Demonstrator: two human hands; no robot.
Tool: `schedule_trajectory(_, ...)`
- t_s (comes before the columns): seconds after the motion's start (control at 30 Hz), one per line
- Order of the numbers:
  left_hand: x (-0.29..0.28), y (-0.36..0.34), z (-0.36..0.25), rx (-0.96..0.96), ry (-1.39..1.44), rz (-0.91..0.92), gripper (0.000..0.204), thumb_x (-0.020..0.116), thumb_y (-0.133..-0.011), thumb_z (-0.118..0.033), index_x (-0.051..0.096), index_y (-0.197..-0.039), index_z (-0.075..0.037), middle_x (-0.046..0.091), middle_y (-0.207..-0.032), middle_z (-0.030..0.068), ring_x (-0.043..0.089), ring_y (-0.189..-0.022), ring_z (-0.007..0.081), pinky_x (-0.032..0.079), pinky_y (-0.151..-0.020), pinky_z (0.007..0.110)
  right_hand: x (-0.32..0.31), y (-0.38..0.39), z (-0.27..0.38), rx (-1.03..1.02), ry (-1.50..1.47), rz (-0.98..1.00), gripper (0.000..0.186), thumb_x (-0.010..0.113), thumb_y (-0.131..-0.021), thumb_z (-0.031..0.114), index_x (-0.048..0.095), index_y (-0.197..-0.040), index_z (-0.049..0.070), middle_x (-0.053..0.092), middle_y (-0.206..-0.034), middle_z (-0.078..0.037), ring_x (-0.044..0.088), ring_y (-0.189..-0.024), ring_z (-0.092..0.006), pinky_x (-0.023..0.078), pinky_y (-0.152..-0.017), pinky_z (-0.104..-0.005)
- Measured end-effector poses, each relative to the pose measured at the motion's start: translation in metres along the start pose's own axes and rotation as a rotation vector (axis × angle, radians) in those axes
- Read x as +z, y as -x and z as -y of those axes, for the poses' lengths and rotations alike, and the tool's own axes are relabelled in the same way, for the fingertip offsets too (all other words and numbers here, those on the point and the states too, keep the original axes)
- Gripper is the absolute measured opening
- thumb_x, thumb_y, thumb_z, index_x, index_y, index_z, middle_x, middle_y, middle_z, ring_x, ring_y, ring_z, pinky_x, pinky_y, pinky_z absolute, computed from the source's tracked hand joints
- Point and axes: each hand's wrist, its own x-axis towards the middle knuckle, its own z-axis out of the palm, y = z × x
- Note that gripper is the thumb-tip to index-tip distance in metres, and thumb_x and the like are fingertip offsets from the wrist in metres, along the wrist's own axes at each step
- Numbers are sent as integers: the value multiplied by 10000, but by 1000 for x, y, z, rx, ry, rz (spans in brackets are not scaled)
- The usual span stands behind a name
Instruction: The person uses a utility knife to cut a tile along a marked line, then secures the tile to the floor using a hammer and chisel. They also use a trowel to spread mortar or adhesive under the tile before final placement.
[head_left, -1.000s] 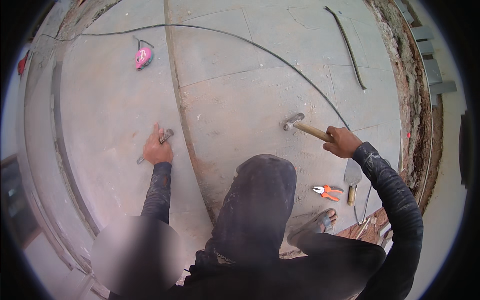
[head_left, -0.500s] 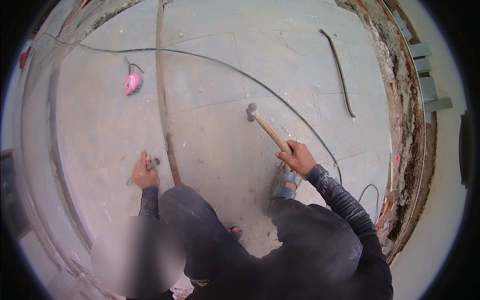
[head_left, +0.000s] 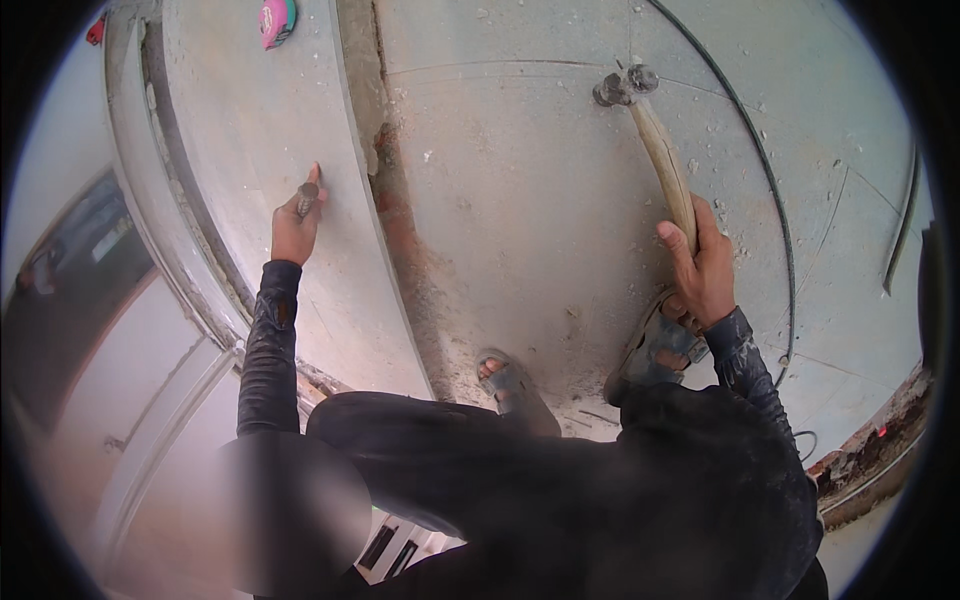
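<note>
In my right hand [head_left: 708, 268] is a hammer [head_left: 662, 155], gripped near the end of its wooden handle. Its metal head points away from me, above the dusty grey floor and apart from the chisel. My left hand [head_left: 293, 232] is closed around a metal chisel [head_left: 307, 190], whose round struck end faces up toward me. The chisel's lower part is hidden by the hand. My left index finger stretches forward over the pale slab [head_left: 330, 265] at the left. Farther along that slab lies a pink and teal tape measure [head_left: 276, 22].
A rough trench [head_left: 392, 200] with crumbled debris runs beside the slab's edge. A black cable [head_left: 752, 135] curves across the tiles on the right, with a dark bar [head_left: 903, 230] beyond it. My sandalled feet [head_left: 655, 350] stand close by. Broken masonry [head_left: 850, 470] borders the lower right.
My view has turned and come closer to the floor. The chisel has tipped from lying sideways to pointing its struck end up. My right hand still holds the hammer, its head now farther right.
</note>
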Motion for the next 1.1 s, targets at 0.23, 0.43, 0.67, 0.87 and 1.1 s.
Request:
schedule_trajectory(0.23,-7,-27,-56,-134,-313,242,502,601,-916,-475,665,-858,19,573,-618,90,512,-571,172,447,-600,338,0,0,-15,121,-23,29,394,615,-930,306,531,-1217,51,643,-742,-175,663,-635,-332,501,-583,-359)
schedule_trajectory(0.43,-14,-35,-66,-131,-374,370,575,586,-910,-514,637,-813,50,593,-627,128,582,-614,219,448,-637,351,7,3,-14,65,-95,-35,378,608,-928,257,518,-1224,40,655,-812,-200,675,-705,-352,511,-618,-385)
schedule_trajectory(0.67,-37,-32,-95,2,-552,432,430,601,-914,-428,634,-834,-7,603,-648,147,577,-623,296,460,-630,388,-8,-10,-4,97,-199,52,324,630,-905,249,557,-1106,6,585,-738,-134,553,-638,-198,459,-631,-318)
schedule_trajectory(0.87,15,-9,-192,413,-345,292,166,662,-798,-233,653,-778,-69,606,-667,177,596,-649,387,475,-601,453,-34,-32,19,90,-204,25,381,638,-914,342,565,-1095,15,537,-724,-51,484,-628,-119,405,-579,-268)
schedule_trajectory(1.1,135,-12,-229,823,-92,127,122,667,-738,-159,622,-662,-75,625,-704,129,608,-661,353,467,-576,447,-131,-25,75,-59,19,-142,478,586,-938,399,505,-1225,25,451,-723,37,401,-544,-35,357,-473,-200)
